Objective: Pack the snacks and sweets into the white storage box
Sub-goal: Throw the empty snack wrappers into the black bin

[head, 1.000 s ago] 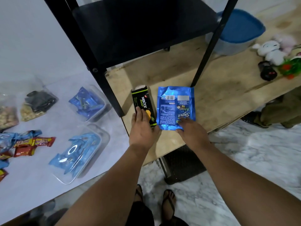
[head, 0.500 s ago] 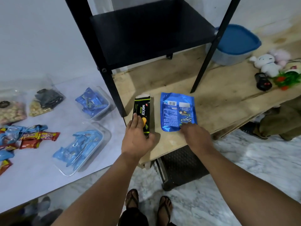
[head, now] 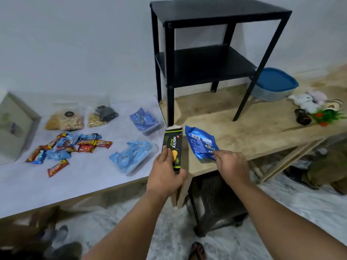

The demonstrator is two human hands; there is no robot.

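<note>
My left hand (head: 165, 173) grips the lower end of a black and green Nextar biscuit box (head: 172, 145), lifted off the wooden bench. My right hand (head: 231, 167) pinches the lower corner of a blue foil snack pouch (head: 201, 143), raised and tilted. On the white table to the left lie loose red and blue sweets (head: 69, 147), two clear tubs of blue wrapped sweets (head: 131, 156) (head: 145, 120) and two bags of nuts (head: 65, 120) (head: 102, 116). A white box (head: 13, 126) stands at the far left, partly cut off.
A black metal shelf unit (head: 208, 64) stands on the wooden bench (head: 262, 132). Behind it sits a tub with a blue lid (head: 274, 85). Soft toys (head: 308, 102) and a small plant lie at the bench's right end. A dark stool (head: 216, 201) is under the bench.
Both hands have lifted their packs off the bench and drawn them toward me. The view has tilted up and left, showing more of the white table and the whole shelf.
</note>
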